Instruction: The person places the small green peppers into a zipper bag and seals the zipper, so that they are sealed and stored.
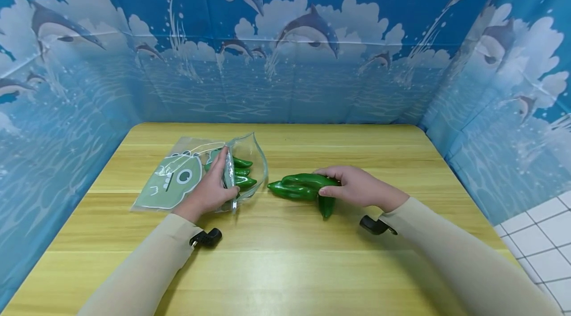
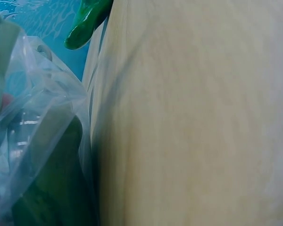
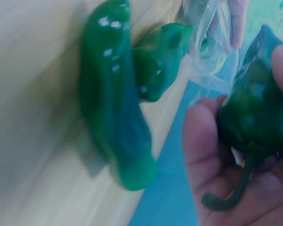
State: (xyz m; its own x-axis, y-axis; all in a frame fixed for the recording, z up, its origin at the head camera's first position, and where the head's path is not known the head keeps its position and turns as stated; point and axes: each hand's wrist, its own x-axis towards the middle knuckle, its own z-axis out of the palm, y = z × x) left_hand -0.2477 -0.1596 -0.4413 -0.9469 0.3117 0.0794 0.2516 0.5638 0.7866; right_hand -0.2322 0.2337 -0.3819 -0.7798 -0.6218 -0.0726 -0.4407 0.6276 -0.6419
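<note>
A clear plastic bag with a green cartoon face lies at the left, its mouth spread toward the right. My left hand grips the bag at the edge of its mouth, thumb at the near side and fingers at the far side. Several green peppers show inside the bag. To its right, my right hand holds a green pepper with a curved stem, thumb and fingers round its body. Beneath that hand, two other green peppers rest on the table, one long and one shorter.
The wooden table has a light yellow grain. Blue curtains printed with dolphins stand behind it and at both sides. White floor tiles show at the lower right. A black wrist device is on each sleeve.
</note>
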